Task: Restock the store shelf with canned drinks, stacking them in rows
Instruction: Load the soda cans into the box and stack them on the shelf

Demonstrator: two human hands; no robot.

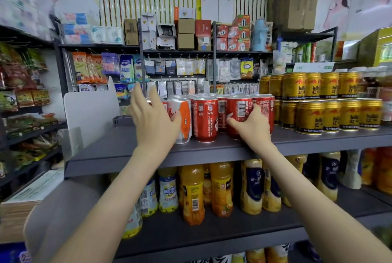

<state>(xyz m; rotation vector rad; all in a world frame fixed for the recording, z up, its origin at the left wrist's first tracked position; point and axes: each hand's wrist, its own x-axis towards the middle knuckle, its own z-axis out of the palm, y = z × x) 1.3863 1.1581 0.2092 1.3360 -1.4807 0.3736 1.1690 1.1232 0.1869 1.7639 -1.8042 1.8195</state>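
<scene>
A cluster of red cans [205, 118] stands in rows on the grey top shelf [118, 150], with one white-and-orange can [182, 120] at its left front. My right hand [250, 124] wraps around a red can [240, 112] at the front right of the cluster. My left hand [153, 118] is raised with fingers spread, its palm against the left side of the cluster beside the white-and-orange can. Cans behind the front row are mostly hidden.
Gold cans [331, 101] are stacked two high to the right on the same shelf. A white divider [91, 112] stands at the shelf's left end. Juice and drink bottles [220, 188] fill the shelf below. Snack racks hang at left and behind.
</scene>
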